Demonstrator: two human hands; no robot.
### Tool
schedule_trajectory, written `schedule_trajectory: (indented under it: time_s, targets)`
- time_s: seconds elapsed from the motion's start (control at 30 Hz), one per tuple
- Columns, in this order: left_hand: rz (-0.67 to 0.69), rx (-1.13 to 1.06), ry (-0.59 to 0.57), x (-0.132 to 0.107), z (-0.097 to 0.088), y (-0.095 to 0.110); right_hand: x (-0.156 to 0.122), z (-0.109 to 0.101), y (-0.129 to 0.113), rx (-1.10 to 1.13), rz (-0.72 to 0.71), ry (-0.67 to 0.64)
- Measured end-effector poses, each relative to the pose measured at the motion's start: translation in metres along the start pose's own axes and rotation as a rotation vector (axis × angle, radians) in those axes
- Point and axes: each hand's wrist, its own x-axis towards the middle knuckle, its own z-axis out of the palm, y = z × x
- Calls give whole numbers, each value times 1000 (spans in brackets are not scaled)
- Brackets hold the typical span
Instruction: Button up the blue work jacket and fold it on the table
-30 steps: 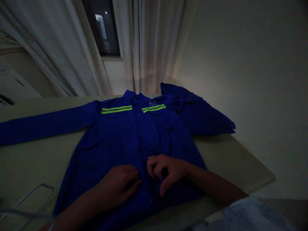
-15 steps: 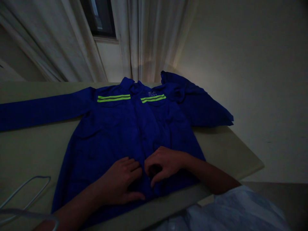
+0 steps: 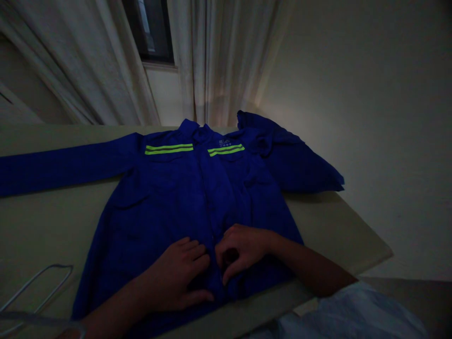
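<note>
A blue work jacket with two yellow-green reflective stripes lies face up on a pale table. One sleeve stretches out to the left; the other is bunched at the far right. My left hand rests on the lower front of the jacket, fingers curled and pinching the fabric beside the front placket. My right hand is right beside it, fingers bent and closed on the placket edge near the hem. What sits between the fingertips is too dark to make out.
A wire clothes hanger lies at the table's near left. Pale curtains and a dark window stand behind the table, and a plain wall runs along the right. The table's right corner ends near the wall.
Both hands have drawn closer together and a little lower on the jacket front. The view has shifted slightly; the jacket has not moved.
</note>
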Motion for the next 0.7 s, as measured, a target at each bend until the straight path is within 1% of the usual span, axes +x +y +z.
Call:
schedule_trajectory:
  time_s: [0.1,0.17,0.23,0.27,0.33,0.43,0.5,0.53,0.6,0.67,0.7]
  targets:
    - [0,-6,3,1,4,-1,1,1,1,-47,-57,59]
    - [-49,9,28,1,8,-2,1,-3,1,-178,-81,170]
    - [-130,40,80,2,10,-4,0,-10,0,-369,-56,303]
    - [-167,52,107,2,10,-5,-1,-14,0,-464,-18,352]
    - [-206,76,147,3,8,-6,-4,-23,0,-621,110,395]
    - [-181,130,157,1,8,-5,-8,-33,-3,-760,415,479]
    - [-165,156,138,-2,15,-2,-7,-40,-9,-803,609,550]
    - [-161,161,129,-4,21,0,-5,-45,-12,-820,681,561]
    - [-157,170,120,-5,33,4,6,-58,-16,-872,751,521]
    - [-145,173,103,0,36,7,26,-78,-15,-938,717,466]
    - [-158,164,91,6,32,7,39,-90,-11,-967,668,451]
